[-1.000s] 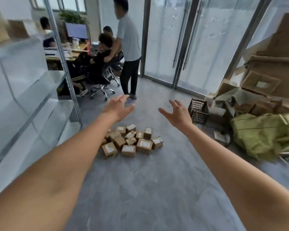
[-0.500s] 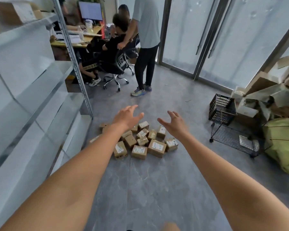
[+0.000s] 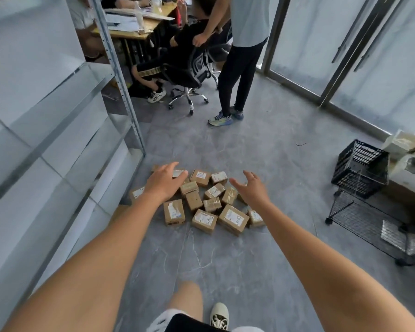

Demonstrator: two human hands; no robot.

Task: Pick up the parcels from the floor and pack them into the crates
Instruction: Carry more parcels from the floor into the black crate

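Note:
Several small brown cardboard parcels (image 3: 204,202) with white labels lie in a heap on the grey floor. My left hand (image 3: 164,182) hovers over the heap's left side, fingers spread and empty. My right hand (image 3: 250,188) reaches over the heap's right side, fingers loosely curved, holding nothing. A black plastic crate (image 3: 361,167) lies tipped on its side at the right, standing on a black wire rack (image 3: 369,224).
A metal shelving unit (image 3: 115,68) runs along the left. One person stands beyond the parcels (image 3: 240,68) beside another seated on an office chair (image 3: 189,75). Glass doors (image 3: 345,44) close the back right. Boxes (image 3: 407,164) pile at the far right. My leg and shoe (image 3: 219,316) show below.
I have stepped closer and the view has tilted down. Both hands have dropped toward the parcel heap, which now sits nearer and larger.

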